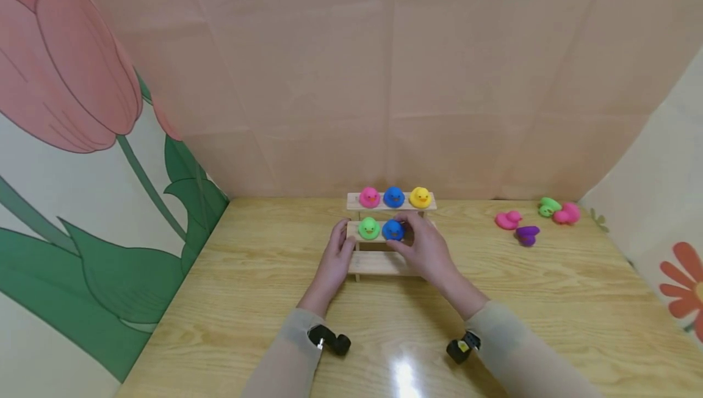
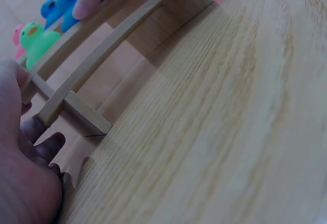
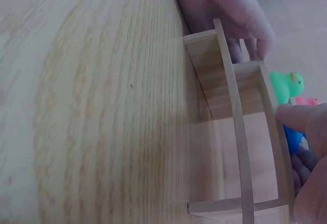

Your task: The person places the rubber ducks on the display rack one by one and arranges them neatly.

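On the tabletop [image 1: 263, 245] stands a stepped wooden rack [image 1: 381, 262], its left end gripped by the left hand [image 1: 335, 256] while the right hand [image 1: 428, 246] pinches a blue duck [image 1: 392, 231] on the middle shelf [image 1: 354, 231], just beside a green duck [image 1: 368, 228]. Doing this well probably means keeping the rack braced, squaring the beak forward and loosening thumb and fingers evenly, so the green neighbour isn't nudged. The left wrist view reveals the side support [image 2: 88, 114] clearly, whereas the head view alone shows the yellow duck [image 1: 420, 198] whole.
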